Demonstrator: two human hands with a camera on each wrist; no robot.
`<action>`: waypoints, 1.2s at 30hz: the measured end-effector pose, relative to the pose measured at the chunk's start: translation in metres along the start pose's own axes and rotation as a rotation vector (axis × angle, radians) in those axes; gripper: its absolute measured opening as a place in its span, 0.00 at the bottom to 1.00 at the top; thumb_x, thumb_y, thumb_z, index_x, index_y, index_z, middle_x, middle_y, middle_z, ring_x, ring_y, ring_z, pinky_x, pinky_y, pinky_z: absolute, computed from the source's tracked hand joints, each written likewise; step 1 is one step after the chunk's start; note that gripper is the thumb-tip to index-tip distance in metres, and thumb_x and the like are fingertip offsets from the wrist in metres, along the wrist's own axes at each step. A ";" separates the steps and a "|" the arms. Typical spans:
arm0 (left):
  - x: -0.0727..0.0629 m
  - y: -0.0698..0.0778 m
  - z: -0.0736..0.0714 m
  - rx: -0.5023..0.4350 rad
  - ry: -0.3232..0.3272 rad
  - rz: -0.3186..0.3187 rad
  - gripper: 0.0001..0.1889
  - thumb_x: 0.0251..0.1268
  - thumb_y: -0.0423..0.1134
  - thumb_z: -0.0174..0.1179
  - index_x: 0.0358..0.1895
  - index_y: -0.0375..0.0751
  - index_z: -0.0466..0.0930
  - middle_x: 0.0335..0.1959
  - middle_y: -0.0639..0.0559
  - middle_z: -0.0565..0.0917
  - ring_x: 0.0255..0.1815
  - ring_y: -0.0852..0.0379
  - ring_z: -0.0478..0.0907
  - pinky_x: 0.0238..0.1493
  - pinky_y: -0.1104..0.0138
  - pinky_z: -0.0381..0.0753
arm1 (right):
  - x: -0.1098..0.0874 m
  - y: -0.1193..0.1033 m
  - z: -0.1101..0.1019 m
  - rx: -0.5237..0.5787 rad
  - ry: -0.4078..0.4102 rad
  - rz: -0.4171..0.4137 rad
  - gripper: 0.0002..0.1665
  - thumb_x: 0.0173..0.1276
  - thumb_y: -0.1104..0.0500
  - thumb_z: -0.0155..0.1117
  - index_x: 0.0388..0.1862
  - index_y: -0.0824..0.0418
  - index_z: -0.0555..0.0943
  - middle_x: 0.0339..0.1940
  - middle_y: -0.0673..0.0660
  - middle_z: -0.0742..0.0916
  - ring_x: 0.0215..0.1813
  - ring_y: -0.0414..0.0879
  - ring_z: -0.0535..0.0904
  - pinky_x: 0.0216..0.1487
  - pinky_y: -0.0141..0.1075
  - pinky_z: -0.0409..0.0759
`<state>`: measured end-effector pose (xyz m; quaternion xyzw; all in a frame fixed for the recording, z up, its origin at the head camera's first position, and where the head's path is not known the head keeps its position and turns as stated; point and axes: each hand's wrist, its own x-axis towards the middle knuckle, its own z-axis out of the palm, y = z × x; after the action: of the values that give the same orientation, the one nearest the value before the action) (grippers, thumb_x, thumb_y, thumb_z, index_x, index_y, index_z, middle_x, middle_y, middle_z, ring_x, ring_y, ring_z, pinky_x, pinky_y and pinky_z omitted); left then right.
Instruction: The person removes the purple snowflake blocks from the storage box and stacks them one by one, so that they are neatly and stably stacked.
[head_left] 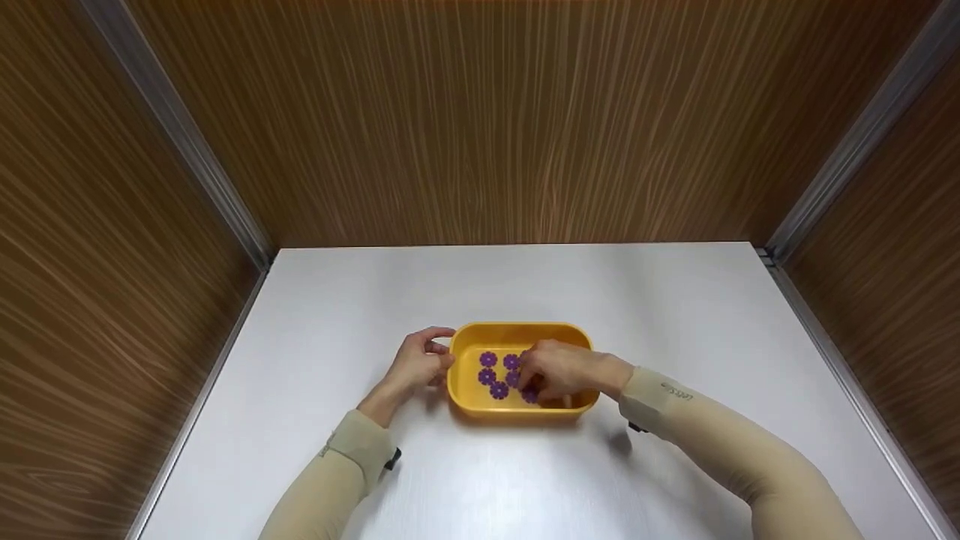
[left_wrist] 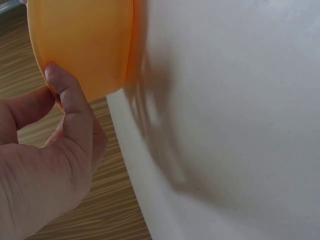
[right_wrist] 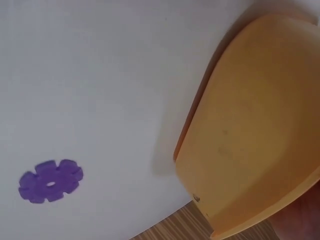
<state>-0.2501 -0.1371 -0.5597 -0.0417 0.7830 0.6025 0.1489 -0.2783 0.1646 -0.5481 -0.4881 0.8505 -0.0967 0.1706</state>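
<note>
Wood-grain panels enclose the counter (head_left: 495, 465) behind and on both sides of the tray (head_left: 517, 332), with the back panel (head_left: 480, 127) beyond its far edge. Grey metal strips (head_left: 202, 142) run along the corners to the tray's left and right. The counter is smooth, white and faintly glossy, and the tray is on it between the 2 hands.

The right hand (head_left: 559, 364) and its sleeve (head_left: 720, 427) come over the tray's right rim and cover much of that end, partly hiding some of the purple discs (head_left: 499, 390) inside. Its fingers are bent down among them; I cannot tell whether they hold 1. The left hand (head_left: 414, 364) pinches the tray's left rim, its fingers on either side of the thin wall.

The tray is a yellow-orange, plastic-looking oblong with rounded corners and a narrow lip. At least 6 flat discs show in it, flower-shaped, with notched edges and a hole in the centre. In the right wrist view 1 loose disc (right_wrist: 50, 176) lies flat on the counter, outside the tray. Both sleeves are beige and close-fitting.
</note>
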 end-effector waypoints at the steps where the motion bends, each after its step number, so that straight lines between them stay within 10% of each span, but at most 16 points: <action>1: 0.000 0.000 0.000 0.003 0.002 -0.002 0.29 0.72 0.26 0.66 0.75 0.44 0.82 0.46 0.47 0.83 0.29 0.58 0.81 0.29 0.67 0.89 | 0.001 0.000 -0.001 0.002 -0.006 0.002 0.17 0.70 0.61 0.84 0.57 0.54 0.96 0.55 0.54 0.96 0.55 0.46 0.90 0.65 0.42 0.93; 16: -0.004 0.000 -0.002 -0.003 -0.006 0.014 0.28 0.73 0.26 0.65 0.75 0.43 0.82 0.46 0.47 0.82 0.30 0.57 0.81 0.30 0.67 0.90 | 0.011 -0.001 0.001 -0.010 -0.021 0.073 0.15 0.58 0.56 0.91 0.43 0.53 0.94 0.42 0.50 0.95 0.39 0.37 0.83 0.46 0.31 0.89; 36: -0.004 0.000 0.001 0.004 -0.014 -0.001 0.28 0.73 0.26 0.65 0.75 0.44 0.82 0.48 0.45 0.83 0.31 0.56 0.82 0.33 0.65 0.91 | -0.003 0.013 0.004 -0.024 0.167 -0.007 0.14 0.57 0.50 0.87 0.41 0.51 0.95 0.35 0.47 0.94 0.32 0.34 0.82 0.36 0.25 0.84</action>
<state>-0.2464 -0.1371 -0.5592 -0.0377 0.7831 0.6011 0.1548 -0.2853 0.1739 -0.5556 -0.4834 0.8611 -0.1276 0.0927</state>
